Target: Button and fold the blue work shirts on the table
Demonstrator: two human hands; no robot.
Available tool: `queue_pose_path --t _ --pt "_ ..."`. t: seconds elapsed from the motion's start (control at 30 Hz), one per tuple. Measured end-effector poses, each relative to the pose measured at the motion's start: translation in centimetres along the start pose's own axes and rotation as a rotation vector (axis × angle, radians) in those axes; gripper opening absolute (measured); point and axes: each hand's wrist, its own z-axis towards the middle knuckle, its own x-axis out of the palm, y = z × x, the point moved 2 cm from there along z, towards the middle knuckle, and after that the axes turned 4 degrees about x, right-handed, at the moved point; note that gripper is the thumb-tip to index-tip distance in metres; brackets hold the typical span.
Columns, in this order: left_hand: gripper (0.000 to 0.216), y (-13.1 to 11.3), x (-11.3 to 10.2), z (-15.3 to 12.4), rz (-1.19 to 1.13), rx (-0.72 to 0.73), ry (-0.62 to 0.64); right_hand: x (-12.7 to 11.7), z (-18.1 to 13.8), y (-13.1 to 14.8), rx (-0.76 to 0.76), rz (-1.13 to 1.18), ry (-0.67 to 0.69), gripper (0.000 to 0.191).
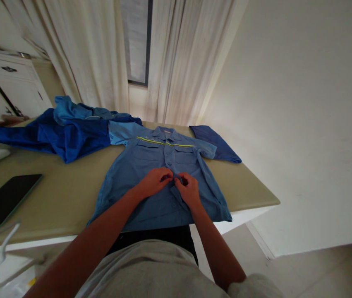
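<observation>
A blue short-sleeved work shirt [151, 165] lies spread front-up on the table, its collar at the far side and its hem at the near edge. A yellow stripe crosses its chest above two flap pockets. My left hand [155, 181] pinches the front placket a little below mid-shirt. Opposite it, my right hand [188, 190] grips the other side of the same placket, fingertips almost meeting the left ones. Between them the cloth is lifted and folded; any button there is hidden by my fingers. Buttons above and below show along the front.
Rumpled blue garments [73, 128] lie at the back left of the table [61, 198]. A folded dark blue garment [216, 142] is at the back right. A black smartphone [6, 200] and a white cable [6, 244] are on the left. A wall stands close on the right.
</observation>
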Motion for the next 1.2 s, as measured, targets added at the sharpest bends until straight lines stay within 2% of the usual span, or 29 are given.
queue_pose_path --t 0.37,0.73,1.03,1.2 --pt "0.011 -0.11 -0.06 -0.13 0.07 0.054 0.003 0.08 -0.03 -0.24 0.052 0.046 -0.001 0.025" --pt "0.016 0.37 0.05 -0.25 0.132 0.041 0.046 0.07 -0.2 -0.13 0.045 -0.022 0.041 0.031" --pt "0.012 -0.38 -0.03 -0.28 0.212 -0.051 0.038 0.18 -0.13 0.22 -0.016 -0.063 0.05 0.026" --pt "0.01 -0.56 -0.2 -0.19 0.171 -0.077 0.018 0.15 -0.35 0.48 -0.009 -0.095 0.043 0.023"
